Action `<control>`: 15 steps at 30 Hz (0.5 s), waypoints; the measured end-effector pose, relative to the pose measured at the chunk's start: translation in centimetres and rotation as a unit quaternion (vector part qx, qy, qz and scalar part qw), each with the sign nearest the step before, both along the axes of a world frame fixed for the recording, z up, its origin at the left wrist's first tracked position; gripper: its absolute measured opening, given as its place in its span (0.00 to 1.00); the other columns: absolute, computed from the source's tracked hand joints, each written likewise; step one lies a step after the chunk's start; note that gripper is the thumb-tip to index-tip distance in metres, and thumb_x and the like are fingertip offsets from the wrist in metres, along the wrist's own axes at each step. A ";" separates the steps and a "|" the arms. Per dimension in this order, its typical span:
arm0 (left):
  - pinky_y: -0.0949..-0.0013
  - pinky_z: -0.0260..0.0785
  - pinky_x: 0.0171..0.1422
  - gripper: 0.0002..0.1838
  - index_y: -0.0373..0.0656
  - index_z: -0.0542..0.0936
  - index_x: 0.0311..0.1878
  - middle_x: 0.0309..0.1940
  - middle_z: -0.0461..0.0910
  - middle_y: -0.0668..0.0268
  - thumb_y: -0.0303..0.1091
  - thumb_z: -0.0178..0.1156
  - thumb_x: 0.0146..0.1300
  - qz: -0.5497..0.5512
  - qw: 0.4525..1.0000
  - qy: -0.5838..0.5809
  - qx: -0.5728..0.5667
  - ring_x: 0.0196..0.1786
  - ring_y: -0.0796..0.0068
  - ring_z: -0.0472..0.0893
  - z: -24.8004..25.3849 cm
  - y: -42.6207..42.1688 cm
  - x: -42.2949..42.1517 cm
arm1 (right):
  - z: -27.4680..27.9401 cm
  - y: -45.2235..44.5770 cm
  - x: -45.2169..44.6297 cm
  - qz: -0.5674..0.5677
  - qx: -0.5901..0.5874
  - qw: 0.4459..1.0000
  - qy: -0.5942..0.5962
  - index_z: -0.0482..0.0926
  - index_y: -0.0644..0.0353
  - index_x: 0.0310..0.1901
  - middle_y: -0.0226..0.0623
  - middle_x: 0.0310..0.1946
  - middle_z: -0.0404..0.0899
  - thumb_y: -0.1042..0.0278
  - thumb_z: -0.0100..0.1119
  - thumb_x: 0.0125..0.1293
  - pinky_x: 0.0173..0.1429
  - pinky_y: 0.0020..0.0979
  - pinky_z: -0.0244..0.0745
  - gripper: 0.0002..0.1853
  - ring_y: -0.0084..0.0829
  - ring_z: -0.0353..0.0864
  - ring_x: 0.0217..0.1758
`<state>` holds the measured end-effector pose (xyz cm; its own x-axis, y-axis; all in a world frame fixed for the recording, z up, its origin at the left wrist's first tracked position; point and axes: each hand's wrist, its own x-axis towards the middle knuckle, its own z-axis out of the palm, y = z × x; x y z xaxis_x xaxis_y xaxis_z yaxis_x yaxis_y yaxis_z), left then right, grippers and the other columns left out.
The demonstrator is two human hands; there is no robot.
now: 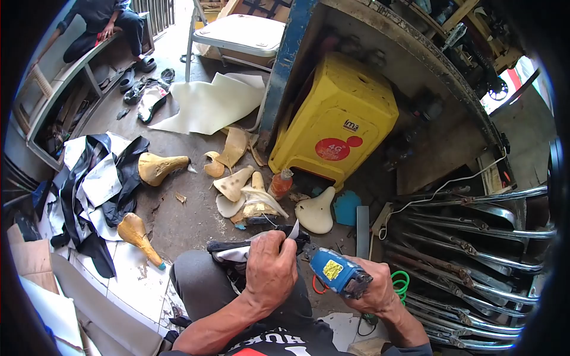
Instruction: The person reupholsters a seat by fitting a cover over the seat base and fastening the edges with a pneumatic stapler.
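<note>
My left hand (271,267) is closed on a black and white piece of material (233,251) over my lap, with a thin pale flap sticking up by its fingertips. In my right hand (375,291) is a blue power tool (333,270) with a yellow label, its nose pointing left at the black edge of the piece. A green coiled hose (402,285) shows beside my right wrist. Just beyond my hands, a cream saddle-shaped pad (316,212) lies on the floor near an orange bottle (280,183).
A yellow plastic stool (341,113) stands ahead, beside a blue post (288,65). Stacked chrome frames (475,261) fill the right side. Yellowish saddle shapes (157,168) and fabric scraps (98,184) lie left. Another person (101,26) sits at the upper left.
</note>
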<state>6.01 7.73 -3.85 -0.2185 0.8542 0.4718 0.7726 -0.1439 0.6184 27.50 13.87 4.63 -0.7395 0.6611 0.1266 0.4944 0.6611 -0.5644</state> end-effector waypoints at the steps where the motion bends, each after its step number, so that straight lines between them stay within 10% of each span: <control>1: 0.52 0.69 0.49 0.07 0.37 0.77 0.37 0.42 0.76 0.53 0.23 0.67 0.62 0.002 1.000 0.005 0.010 0.44 0.50 0.77 -0.1 0.0 0.1 | 0.0 0.0 -0.2 0.002 0.001 1.000 -0.001 0.84 0.69 0.55 0.49 0.41 0.90 0.67 0.80 0.50 0.46 0.40 0.89 0.29 0.48 0.93 0.41; 15: 0.55 0.72 0.60 0.09 0.35 0.78 0.42 0.46 0.75 0.52 0.26 0.61 0.58 -0.003 0.996 0.086 -0.017 0.49 0.53 0.79 -0.5 -1.4 -0.1 | 2.3 0.0 -4.9 -0.070 -0.052 0.979 -0.184 0.81 0.60 0.47 0.53 0.34 0.88 0.63 0.72 0.59 0.44 0.54 0.84 0.17 0.59 0.88 0.39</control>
